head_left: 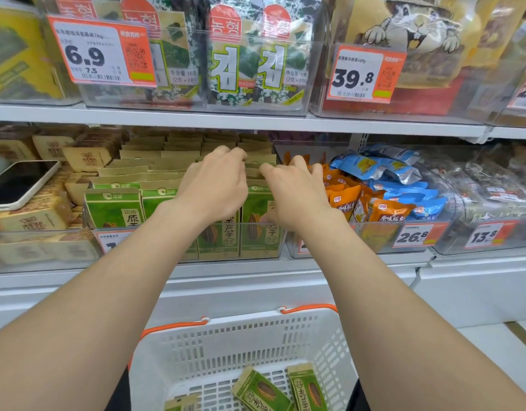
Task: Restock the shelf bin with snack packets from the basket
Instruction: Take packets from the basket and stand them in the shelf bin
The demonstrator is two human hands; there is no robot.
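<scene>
The fingers point(236, 157) of my left hand point(217, 188) are bent downward, knuckles up, into the kraft-coloured tops of the snack packets point(116, 207). Their tips are hidden among those tops, so I cannot tell whether they pinch a packet or only press on it. Just beside it, my right hand point(297, 197) hooks its fingers point(281, 170) over the top edges of the rightmost row. Its thumb lies against the green face of the front packet, so that row is gripped between thumb and fingers. The two hands are near each other but apart.

The packets stand upright in several front-to-back rows inside the clear shelf bin point(88, 216) on the middle shelf. A price tag on its front wall is mostly covered by my left forearm.

Below, between my forearms, sits the white perforated basket point(255, 320) with orange handles. Three spare packets point(261, 393) of the same green kind lie flat on its floor, one cut off by the frame's lower edge.

To the right of the shelf bin, another clear bin holds orange packets point(344, 200) and blue packets point(383, 170). In the bin to the left, a phone point(21, 185) lies screen up on tan wrapped packs. On the shelf above stand seaweed packs point(244, 60) behind a 6.9 price tag point(98, 51).
</scene>
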